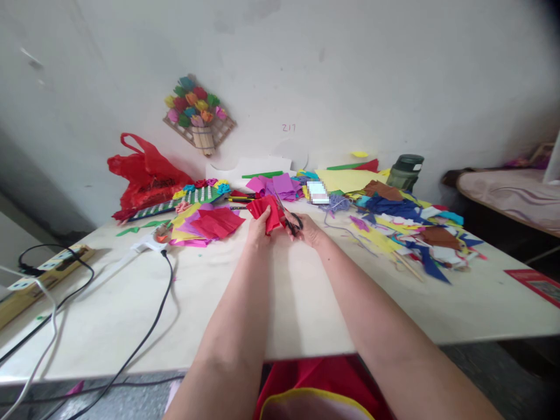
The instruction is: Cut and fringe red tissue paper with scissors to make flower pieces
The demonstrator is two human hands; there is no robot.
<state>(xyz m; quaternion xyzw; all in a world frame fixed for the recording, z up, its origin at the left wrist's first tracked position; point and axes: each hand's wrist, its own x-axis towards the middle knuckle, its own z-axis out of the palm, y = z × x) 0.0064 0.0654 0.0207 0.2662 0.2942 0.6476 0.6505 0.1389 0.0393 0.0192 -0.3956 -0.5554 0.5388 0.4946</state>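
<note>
My left hand [261,226] is closed on a folded piece of red paper [270,211], thumb on top, above the middle of the table. Black-handled scissors [294,224] are in my right hand [307,230], its fingers wrapped round the handles. The scissor blades point up and away, at the right edge of the red paper. Whether the blades are cutting into it I cannot tell. Just left of my hands lies a fanned stack of red, purple and yellow sheets [219,221]. Beyond them are purple sheets [284,186].
Coloured paper scraps [394,210] pile up at right, before a dark green bottle [406,171]. A red plastic bag [142,175] stands at back left. Cords and a power strip [48,274] cross the left side. Purple yarn [336,203] lies near the middle.
</note>
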